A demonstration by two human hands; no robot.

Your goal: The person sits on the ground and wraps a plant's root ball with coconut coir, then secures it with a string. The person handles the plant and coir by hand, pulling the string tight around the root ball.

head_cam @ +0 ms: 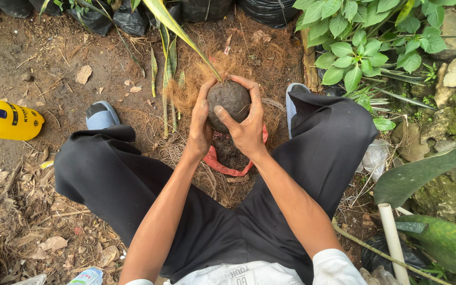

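Left hand [200, 126] and right hand [246, 124]: both grips clenched on round soil ball [229, 100] w/ plant [183, 37], above red bag [222, 163] on ground, betw. knees.

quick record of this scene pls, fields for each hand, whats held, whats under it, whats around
left hand: cupped on the left side of the soil ball
right hand: wrapped on its right side, thumb across the front
held: round dark soil ball, brown fibre and long leaves rising from it
below: red bag of soil
around: yellow container, blue sandals, white pipe
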